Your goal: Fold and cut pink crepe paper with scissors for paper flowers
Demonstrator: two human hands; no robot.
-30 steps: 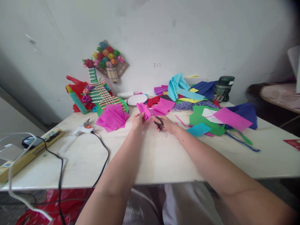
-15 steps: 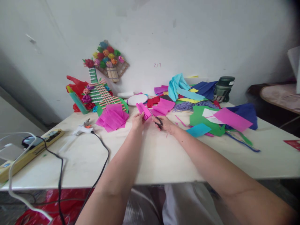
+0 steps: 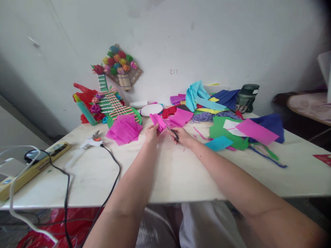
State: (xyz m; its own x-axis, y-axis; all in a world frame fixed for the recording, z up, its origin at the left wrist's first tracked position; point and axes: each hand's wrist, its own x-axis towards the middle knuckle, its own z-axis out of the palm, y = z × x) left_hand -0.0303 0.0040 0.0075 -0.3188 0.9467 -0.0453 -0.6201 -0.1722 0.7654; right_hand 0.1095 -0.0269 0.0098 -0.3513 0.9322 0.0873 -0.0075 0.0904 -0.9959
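My left hand (image 3: 152, 133) pinches a folded strip of magenta crepe paper (image 3: 158, 121) above the white table (image 3: 168, 172). My right hand (image 3: 183, 136) grips black-handled scissors (image 3: 172, 131) whose blades point up and left into the paper's edge. A fanned stack of cut magenta paper pieces (image 3: 124, 129) lies just left of my left hand. More magenta pieces (image 3: 180, 117) lie behind the scissors.
A white glue gun (image 3: 90, 141) with a black cord (image 3: 113, 179) lies at left, beside a power strip (image 3: 31, 168). Craft flower pieces (image 3: 108, 103) lean on the wall. Coloured paper sheets (image 3: 232, 129) and a dark jar (image 3: 245, 97) crowd the right.
The scissors and my right hand have shifted slightly up toward the paper. My left hand holds the magenta strip in the same place.
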